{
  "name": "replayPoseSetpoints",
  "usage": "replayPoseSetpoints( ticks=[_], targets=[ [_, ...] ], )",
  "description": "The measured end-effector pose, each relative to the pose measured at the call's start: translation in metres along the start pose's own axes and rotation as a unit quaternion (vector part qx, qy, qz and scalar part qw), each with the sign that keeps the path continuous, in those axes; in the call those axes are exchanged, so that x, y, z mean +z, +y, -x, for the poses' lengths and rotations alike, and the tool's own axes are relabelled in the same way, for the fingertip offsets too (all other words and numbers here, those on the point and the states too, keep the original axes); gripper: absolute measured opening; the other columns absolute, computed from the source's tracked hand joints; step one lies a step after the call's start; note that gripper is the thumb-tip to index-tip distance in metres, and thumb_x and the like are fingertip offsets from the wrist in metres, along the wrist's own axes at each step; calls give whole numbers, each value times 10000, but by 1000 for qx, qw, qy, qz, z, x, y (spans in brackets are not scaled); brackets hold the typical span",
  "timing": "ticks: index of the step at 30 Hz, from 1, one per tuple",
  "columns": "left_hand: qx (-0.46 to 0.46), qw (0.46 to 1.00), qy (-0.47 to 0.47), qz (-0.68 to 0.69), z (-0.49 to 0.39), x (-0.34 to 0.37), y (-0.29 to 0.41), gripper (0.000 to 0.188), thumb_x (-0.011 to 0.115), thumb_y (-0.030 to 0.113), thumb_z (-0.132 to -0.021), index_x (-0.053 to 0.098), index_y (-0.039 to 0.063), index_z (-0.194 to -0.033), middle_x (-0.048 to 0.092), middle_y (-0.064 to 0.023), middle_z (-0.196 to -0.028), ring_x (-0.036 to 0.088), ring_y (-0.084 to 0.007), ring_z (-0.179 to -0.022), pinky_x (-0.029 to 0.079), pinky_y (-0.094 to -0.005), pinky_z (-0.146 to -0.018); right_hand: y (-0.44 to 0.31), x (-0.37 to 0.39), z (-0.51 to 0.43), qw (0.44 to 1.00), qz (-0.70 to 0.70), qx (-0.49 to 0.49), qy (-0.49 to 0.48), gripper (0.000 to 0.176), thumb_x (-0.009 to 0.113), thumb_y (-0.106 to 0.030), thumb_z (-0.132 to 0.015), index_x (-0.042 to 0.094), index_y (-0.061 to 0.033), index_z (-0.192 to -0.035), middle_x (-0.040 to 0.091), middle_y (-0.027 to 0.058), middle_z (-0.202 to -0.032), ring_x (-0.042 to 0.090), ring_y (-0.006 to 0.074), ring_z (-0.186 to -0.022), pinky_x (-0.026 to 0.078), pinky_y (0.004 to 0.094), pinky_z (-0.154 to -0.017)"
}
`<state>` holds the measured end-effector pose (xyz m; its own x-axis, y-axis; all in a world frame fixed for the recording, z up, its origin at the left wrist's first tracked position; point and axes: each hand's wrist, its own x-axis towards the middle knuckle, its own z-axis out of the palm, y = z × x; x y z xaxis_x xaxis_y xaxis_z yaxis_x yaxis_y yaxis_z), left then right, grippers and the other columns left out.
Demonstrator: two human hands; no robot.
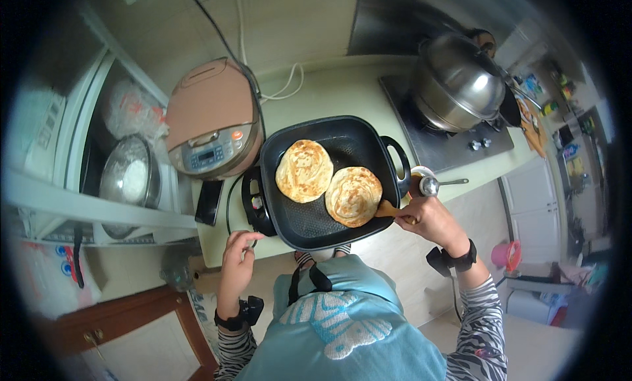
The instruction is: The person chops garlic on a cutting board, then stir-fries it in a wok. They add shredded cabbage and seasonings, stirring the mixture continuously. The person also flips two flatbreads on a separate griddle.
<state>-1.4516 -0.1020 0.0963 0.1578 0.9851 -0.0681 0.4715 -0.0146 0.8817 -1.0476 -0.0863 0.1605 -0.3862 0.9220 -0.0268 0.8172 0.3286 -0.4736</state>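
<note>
Two round browned flatbreads, one at the left (304, 171) and one at the lower right (354, 197), lie in a black square electric pan (306, 228). My right hand (428, 220) grips a wooden spatula (387, 210) at the pan's lower right corner; its tip is at the edge of the right flatbread. My left hand (239, 260) holds nothing, its fingers apart, just below the pan's left handle (256, 203). Beside the right handle, a metal ladle (429, 186) rests over a small bowl (420, 171).
A rice cooker (215, 119) stands behind the pan's left side, near a black phone-like slab (209, 202). At the right, a steel pot (456, 85) sits on the gas hob (444, 149). A floury metal bowl (131, 173) is inside a white-framed cabinet at the left.
</note>
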Motion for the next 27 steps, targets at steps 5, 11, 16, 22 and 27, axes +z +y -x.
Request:
replayPoseSetpoints(
  ticks=[5, 11, 16, 22, 27],
  targets=[
    [28, 999, -29, 8, -11, 2, 19, 323, 466, -112, -816, 634, 39, -1047, 543, -58, -1014, 514, -161, -863, 421, -263, -794, -9, 0, 41, 992, -29, 86, 87, 140, 743, -111, -777, 744, -45, -900, 616, 106, -670, 605, 271, -617, 496, 362, -578],
    [63, 985, -160, 20, -22, 25, 45, 237, 491, -70, -875, 636, 6, -1045, 597, -96, -1039, 577, -187, -983, 454, -297, -854, -25, 60, 58, 960, -137, 95, 224, 154, 747, -95, -816, 712, 4, -929, 637, 116, -739, 617, 228, -647, 490, 328, -590],
    [27, 962, -268, 35, -19, 51, 67, 226, 495, -40, -927, 626, 11, -1105, 618, -64, -978, 598, -150, -896, 476, -266, -795, -36, 102, 54, 967, -162, 42, 191, 245, 746, -247, -812, 731, -72, -983, 608, 70, -689, 620, 217, -615, 493, 322, -538],
    [8, 943, -323, 77, 24, 88, 107, 218, 518, 0, -951, 609, -1, -1149, 616, -43, -997, 580, -111, -927, 468, -247, -821, -52, 136, 17, 986, -32, -51, 155, 413, 643, -313, -859, 609, -62, -1184, 576, 68, -709, 630, 239, -635, 497, 354, -510],
    [-24, 938, -341, 54, 72, 145, 159, 247, 538, 34, -958, 598, -11, -1193, 626, -31, -989, 582, -111, -931, 460, -244, -849, -25, 126, 72, 987, -124, -99, 23, 389, 607, -214, -868, 577, -93, -1236, 652, 151, -838, 667, 325, -754, 527, 419, -580]
  ],
)
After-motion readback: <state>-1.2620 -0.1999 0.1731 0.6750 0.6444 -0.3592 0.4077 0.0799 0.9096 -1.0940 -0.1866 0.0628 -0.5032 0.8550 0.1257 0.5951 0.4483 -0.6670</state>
